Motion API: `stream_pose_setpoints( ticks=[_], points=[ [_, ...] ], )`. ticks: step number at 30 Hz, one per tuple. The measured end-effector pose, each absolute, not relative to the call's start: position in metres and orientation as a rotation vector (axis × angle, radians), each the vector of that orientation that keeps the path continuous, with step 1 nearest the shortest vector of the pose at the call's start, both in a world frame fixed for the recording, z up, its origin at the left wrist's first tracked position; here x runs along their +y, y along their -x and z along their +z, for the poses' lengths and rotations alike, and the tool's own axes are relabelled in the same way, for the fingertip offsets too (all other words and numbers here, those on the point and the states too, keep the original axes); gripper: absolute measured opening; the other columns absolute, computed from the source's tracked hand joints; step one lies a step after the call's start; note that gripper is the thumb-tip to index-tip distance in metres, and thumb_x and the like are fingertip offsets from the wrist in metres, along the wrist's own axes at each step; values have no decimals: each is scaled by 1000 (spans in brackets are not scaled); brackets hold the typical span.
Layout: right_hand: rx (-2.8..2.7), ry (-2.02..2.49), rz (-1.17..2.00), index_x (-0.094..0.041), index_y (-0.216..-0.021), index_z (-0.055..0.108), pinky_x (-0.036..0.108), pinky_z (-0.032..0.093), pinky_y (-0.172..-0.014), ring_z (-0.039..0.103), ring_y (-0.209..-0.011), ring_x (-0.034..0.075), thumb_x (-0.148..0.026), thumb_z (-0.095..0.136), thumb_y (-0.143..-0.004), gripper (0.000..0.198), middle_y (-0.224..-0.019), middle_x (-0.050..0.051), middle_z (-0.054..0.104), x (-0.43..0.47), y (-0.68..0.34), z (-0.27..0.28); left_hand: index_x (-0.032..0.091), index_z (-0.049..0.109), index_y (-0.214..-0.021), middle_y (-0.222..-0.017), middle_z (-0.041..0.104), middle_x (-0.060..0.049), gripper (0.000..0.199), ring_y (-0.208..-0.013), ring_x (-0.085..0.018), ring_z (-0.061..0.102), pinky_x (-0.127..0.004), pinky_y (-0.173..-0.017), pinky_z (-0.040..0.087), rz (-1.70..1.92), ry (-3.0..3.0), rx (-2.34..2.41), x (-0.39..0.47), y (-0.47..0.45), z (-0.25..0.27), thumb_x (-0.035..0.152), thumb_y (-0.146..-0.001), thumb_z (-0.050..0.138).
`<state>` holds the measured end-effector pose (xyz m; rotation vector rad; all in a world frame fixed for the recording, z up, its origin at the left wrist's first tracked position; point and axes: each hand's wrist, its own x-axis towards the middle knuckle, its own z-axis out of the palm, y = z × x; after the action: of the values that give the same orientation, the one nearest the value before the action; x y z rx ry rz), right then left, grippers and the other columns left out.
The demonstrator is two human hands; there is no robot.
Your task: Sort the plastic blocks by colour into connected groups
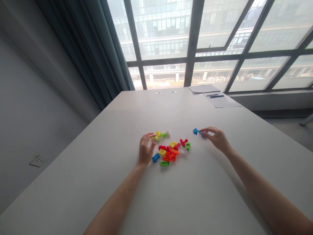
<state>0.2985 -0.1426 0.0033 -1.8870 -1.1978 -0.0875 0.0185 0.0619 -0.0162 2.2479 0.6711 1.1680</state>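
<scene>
Nearest you on the white table (195,199), a green block (164,164) lies just in front of the orange pieces (167,157), and a blue block (156,158) sits just to their left. Your left hand (146,149) is also left of the orange pieces, fingers curled, with its tips at the yellow and green pieces (158,134) behind them; whether those fingers grip anything is unclear. A clear piece (183,151) lies right of the orange pieces, with a small green piece (187,146) a little farther back on that side. Well to the right of the orange pieces and behind them, your right hand (217,139) pinches a slim blue piece (196,131) between thumb and fingers, one end sticking out leftward. Far beyond the orange pieces, toward the right, a dark pen (217,96) rests on paper (226,102), and the window (166,29) stands behind everything.
</scene>
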Motion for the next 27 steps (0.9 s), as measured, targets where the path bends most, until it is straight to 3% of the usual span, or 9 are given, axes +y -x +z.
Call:
stream_pose_setpoints(
  ticks=[7,27],
  points=[
    [-1000,1991,-134,-22,-86,75,35,49,-73,66,-74,22,-62,61,-77,43,-85,7,74,-158,-341,-19,18,64,-99,-107,66,-8,27,-106,-21,59,-37,-96,46,1191,-1967,809,71,-19,-24,32,-92,43],
    [-879,2040,-137,-22,-86,76,33,49,-64,63,-67,20,-63,58,-75,46,-86,7,74,-161,-347,-35,18,65,-97,-103,68,-7,27,-100,-22,62,-38,-93,47,1108,-1930,817,68,-18,-24,34,-90,44]
  ],
)
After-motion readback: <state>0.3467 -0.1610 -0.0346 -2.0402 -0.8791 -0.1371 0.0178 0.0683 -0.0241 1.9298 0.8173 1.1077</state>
